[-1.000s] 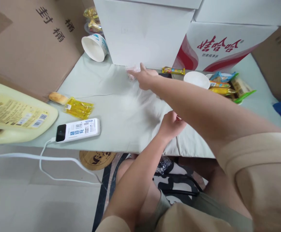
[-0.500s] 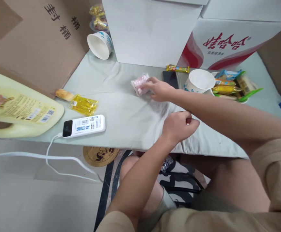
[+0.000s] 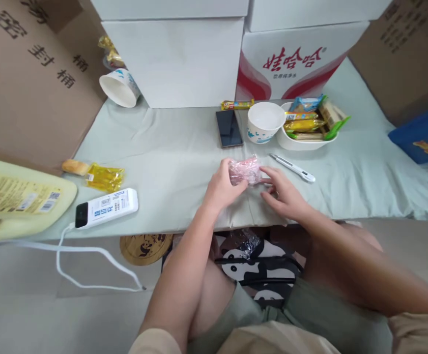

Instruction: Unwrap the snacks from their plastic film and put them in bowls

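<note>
A pink bundle in clear crinkled wrap (image 3: 245, 169) lies at the front of the cloth-covered table. My left hand (image 3: 221, 186) grips its left side between thumb and fingers. At its right edge is my right hand (image 3: 283, 195), the fingers apart and the index fingertip at the wrap; whether it presses on the bundle I cannot tell. Just beyond the right hand rests a white utility knife (image 3: 293, 167). Behind the bundle lies a dark phone (image 3: 229, 129), with a white paper cup (image 3: 265, 120) to its right.
A white bowl of wrapped snacks (image 3: 307, 144) stands beside the cup. White cartons (image 3: 177, 64) line the back. Leftward are a tipped paper cup (image 3: 120, 88), a yellow packet (image 3: 105, 178), a bread roll (image 3: 74, 167), a cabled power bank (image 3: 106, 208) and a yellow jug (image 3: 22, 201).
The pink bundle has come nearer the table's front edge. My left hand has taken hold of it, and my right arm no longer crosses over the left. The view has shifted right, revealing the utility knife.
</note>
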`<state>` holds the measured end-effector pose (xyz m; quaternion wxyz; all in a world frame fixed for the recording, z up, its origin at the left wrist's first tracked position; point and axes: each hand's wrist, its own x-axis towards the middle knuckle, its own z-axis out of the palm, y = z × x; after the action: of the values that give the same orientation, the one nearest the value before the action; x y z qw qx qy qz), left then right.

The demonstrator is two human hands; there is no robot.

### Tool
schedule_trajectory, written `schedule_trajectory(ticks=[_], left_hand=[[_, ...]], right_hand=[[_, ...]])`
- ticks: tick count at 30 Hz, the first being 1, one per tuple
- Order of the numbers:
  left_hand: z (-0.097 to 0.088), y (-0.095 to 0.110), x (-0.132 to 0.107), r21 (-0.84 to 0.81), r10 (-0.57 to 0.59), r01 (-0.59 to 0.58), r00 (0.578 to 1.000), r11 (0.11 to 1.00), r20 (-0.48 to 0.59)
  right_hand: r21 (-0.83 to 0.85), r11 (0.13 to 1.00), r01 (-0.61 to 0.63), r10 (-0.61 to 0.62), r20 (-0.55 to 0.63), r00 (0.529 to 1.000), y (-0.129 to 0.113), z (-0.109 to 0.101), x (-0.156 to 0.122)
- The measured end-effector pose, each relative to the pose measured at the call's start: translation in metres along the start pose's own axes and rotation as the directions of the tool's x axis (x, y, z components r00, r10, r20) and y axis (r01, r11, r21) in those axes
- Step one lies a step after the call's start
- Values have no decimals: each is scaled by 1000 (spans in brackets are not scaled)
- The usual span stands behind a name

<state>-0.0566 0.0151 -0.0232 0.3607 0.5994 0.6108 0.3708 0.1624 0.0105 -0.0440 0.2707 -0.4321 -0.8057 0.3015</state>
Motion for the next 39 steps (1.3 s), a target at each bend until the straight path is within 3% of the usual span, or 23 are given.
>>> schedule_trajectory(ticks=[3, 6, 11, 14, 17, 20, 23, 25, 28, 31, 36, 39], left_hand=[[9, -3, 7, -63, 16, -18, 999, 998, -30], [14, -8, 17, -199, 31, -48, 996, 979, -85], [18, -19, 36, -301, -22, -29, 986, 953, -164], [22, -23, 41, -286, 23, -65, 989, 956, -149], [25, -25, 42, -253, 97, -110, 993, 961, -64], [27, -26, 38, -189, 136, -138, 990, 972, -27], [27, -25, 34, -161, 136, -140, 990, 977, -34], [28, -24, 33, -149, 125, -130, 991, 980, -40], [30, -21, 31, -116, 110, -116, 992, 986, -54], [33, -18, 29, -110, 114, -120, 992, 987, -61], [34, -19, 27, -109, 153, -157, 987, 982, -49], [29, -27, 33, -140, 143, -167, 975, 976, -170]], right_hand=[[104, 995, -7, 18, -107, 994, 5, -2, -1], [-24, 999, 34, -38, -232, 972, 11, -17, 2], [-305, 917, -259, 131, -383, 915, 42, -52, 3], [-416, 835, -359, 219, -348, 912, 62, -62, 1], [-445, 821, -357, 245, -290, 925, 70, -66, -2], [-360, 840, -405, 315, -284, 906, 63, -68, -4], [-164, 882, -442, 395, -253, 883, 46, -67, -4], [-57, 925, -376, 360, -188, 914, 32, -64, -5], [18, 980, -199, 200, -108, 974, 14, -53, -3], [66, 995, -71, 76, -79, 994, 5, -40, -1], [42, 996, -77, 79, -48, 996, 5, -21, 3], [-18, 994, -106, 105, -39, 994, 6, -20, 1]])
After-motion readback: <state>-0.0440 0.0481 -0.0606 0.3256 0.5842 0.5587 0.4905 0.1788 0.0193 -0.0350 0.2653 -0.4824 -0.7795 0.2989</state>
